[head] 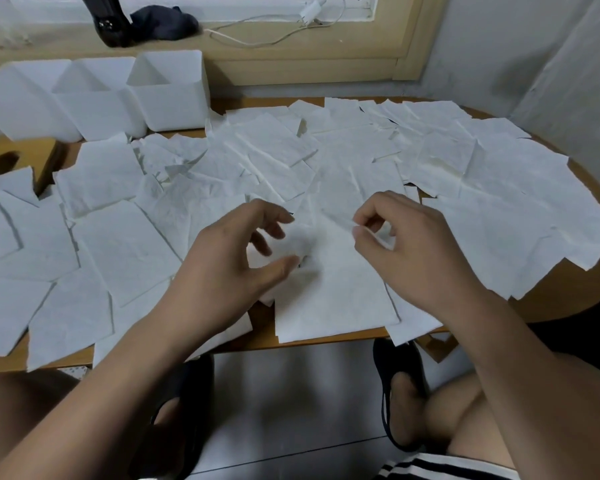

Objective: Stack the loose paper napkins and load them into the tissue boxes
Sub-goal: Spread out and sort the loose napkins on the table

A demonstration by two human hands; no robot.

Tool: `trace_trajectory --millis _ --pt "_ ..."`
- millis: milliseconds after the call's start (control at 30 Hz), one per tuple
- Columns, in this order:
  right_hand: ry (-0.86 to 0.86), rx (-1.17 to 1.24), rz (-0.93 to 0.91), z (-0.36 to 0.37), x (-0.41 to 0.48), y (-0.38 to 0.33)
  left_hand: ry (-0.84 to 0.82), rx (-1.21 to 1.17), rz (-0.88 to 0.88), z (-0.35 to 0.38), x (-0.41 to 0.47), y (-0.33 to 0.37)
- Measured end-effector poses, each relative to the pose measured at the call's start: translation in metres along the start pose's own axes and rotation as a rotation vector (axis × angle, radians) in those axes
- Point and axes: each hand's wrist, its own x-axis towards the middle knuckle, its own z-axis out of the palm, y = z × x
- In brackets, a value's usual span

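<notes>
Light brown wooden table (pixel 568 306), right edge rounded. Loose square white paper napkins (pixel 125 244), creased and overlapping, cover nearly the whole top, some overhanging the near edge. Far left: three open rectangular white plastic boxes (pixel 97 112) touching in a row; nearer, flat wooden lid with oval slot (pixel 25 150).

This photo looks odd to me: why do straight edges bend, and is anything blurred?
Head view: the wide-angle lens bows the pale wooden window frame and the brown wooden table's rim; the left hand's fingers and the thin white paper napkin pinched by the right hand are blurred; light is dim, shadows soft.
</notes>
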Motion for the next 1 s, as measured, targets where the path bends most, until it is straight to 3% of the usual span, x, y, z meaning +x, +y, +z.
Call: trace_trajectory --millis 167,367,533,700,867,1000 --pt "-0.102 0.022 -0.159 0.013 -0.009 -0.021 0.009 0.033 0.103 0.002 0.0 0.002" --pt "-0.161 0.028 -0.191 0.019 -0.015 -0.022 -0.017 0.06 0.112 0.001 -0.001 0.003" --pt "-0.152 -0.021 -0.091 0.003 -0.01 -0.006 0.058 -0.056 0.008 -0.007 -0.002 0.004" --pt "-0.136 0.209 0.113 -0.017 -0.008 0.005 0.101 -0.195 -0.077 -0.022 -0.001 0.004" --pt "-0.299 0.444 0.232 -0.029 -0.009 0.007 -0.081 -0.243 -0.179 -0.031 0.0 -0.001" --pt "-0.465 0.402 0.317 -0.032 -0.011 0.014 -0.27 -0.139 -0.236 -0.023 0.0 -0.004"
